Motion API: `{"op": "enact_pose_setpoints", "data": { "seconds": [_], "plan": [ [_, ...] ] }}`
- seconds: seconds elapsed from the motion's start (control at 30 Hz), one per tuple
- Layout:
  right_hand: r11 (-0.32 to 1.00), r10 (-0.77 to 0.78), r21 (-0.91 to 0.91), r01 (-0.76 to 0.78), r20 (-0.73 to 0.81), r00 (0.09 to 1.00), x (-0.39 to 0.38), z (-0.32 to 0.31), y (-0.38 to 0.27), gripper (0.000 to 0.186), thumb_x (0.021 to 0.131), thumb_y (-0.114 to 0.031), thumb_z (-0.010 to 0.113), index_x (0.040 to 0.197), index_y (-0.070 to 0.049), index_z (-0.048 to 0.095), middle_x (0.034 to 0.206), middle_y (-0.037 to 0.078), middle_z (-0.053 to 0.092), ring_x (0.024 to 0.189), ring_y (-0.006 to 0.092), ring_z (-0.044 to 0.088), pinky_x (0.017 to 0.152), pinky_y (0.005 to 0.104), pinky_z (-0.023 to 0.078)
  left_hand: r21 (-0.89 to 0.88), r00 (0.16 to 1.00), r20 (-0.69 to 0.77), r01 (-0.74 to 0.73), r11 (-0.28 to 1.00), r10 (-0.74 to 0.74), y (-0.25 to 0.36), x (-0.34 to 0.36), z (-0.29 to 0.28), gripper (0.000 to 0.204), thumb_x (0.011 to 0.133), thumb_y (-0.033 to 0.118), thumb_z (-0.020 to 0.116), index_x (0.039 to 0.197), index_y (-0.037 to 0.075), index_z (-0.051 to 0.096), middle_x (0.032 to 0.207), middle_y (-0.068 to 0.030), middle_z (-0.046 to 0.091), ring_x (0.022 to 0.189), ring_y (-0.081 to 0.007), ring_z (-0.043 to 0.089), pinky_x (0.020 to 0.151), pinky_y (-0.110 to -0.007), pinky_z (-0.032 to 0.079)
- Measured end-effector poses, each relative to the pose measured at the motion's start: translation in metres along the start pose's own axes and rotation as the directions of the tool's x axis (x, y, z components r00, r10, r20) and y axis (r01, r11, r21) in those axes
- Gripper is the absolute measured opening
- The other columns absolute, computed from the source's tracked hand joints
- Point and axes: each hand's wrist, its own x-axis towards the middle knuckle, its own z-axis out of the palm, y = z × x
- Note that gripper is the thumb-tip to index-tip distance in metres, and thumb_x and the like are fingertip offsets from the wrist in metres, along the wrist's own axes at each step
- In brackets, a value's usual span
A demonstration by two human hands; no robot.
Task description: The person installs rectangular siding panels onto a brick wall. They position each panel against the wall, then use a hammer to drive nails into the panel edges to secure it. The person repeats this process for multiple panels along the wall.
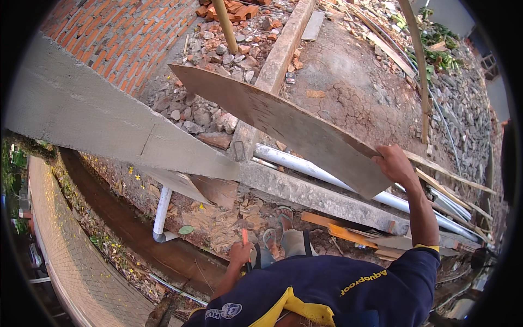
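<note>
My right hand (394, 163) grips the right end of a long, thin brownish-grey board (294, 133), which is held tilted on edge over rubble and white pipes. My left hand (239, 252), low in the middle near my legs, is closed on an orange-handled tool (245, 237); its working end is too small to make out. To the left, a grey cement-rendered wall section (92, 109) narrows to a corner, with another sheet (212, 191) leaning beneath it. My sandalled feet (283, 218) stand beside a weathered concrete beam (310, 193).
A brick wall (120, 38) and broken bricks (234, 11) lie beyond. Upright poles (226, 27) rise from the ground. A narrow drainage channel (109, 201) runs along the left, with an elbowed white pipe (162, 212) beside it. Timber scraps (348, 233) and long pipes (305, 169) lie around my right side.
</note>
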Motion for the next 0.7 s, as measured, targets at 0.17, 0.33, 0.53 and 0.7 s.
{"op": "enact_pose_setpoints", "data": {
  "seconds": [0.17, 0.33, 0.53, 0.7],
  "plan": [
    [0.986, 0.155, 0.051, -0.156, 0.033, 0.987, -0.146, -0.05, -0.022, 0.018, 0.082, -0.014, 0.067, 0.083, 0.003, 0.061, 0.073, 0.026, 0.059, 0.075, 0.0456, 0.058, 0.069, 0.0501, 0.045, -0.506, 0.991, 0.131, 0.067, 0.86, 0.0, 0.075, 0.102, 0.064, 0.028, 0.081, 0.029, 0.068, 0.072, 0.004, 0.058, 0.067, -0.0023, 0.05, 0.061, -0.0157, 0.046, 0.058, -0.038, 0.037],
    [0.951, 0.307, -0.017, -0.31, -0.09, 0.947, -0.319, -0.04, -0.083, 0.017, 0.084, -0.019, 0.068, 0.089, -0.005, 0.06, 0.066, 0.019, 0.059, 0.071, 0.0418, 0.06, 0.063, 0.0507, 0.043, -0.828, 0.898, 0.441, 0.409, 0.383, -0.006, 0.119, 0.162, 0.121, 0.013, 0.086, 0.028, 0.054, 0.083, 0.018, 0.063, 0.063, 0.0064, 0.045, 0.06, -0.0124, 0.045, 0.056, -0.03, 0.034],
    [0.876, 0.48, 0.07, -0.478, -0.021, 0.877, -0.447, 0.002, -0.147, 0.016, 0.086, -0.019, 0.068, 0.094, -0.007, 0.062, 0.064, 0.013, 0.06, 0.06, 0.0358, 0.061, 0.054, 0.0455, 0.045, -0.852, 0.856, 0.495, 0.512, 0.111, -0.148, 0.061, 0.158, 0.172, 0.026, 0.089, 0.033, 0.045, 0.077, 0.018, 0.062, 0.063, 0.0053, 0.057, 0.056, -0.011, 0.051, 0.048, -0.028, 0.037],
    [0.854, 0.495, 0.145, -0.5, 0.073, 0.866, -0.486, 0.029, -0.171, 0.015, 0.087, -0.022, 0.066, 0.093, -0.01, 0.06, 0.066, 0.008, 0.061, 0.062, 0.0323, 0.062, 0.052, 0.0429, 0.047, -0.723, 0.692, 0.69, 0.672, 0.161, 0.213, -0.025, 0.182, 0.163, 0.028, 0.085, 0.042, 0.051, 0.068, 0.02, 0.056, 0.062, 0.0048, 0.055, 0.051, -0.0136, 0.05, 0.046, -0.033, 0.037]
  ]
}}
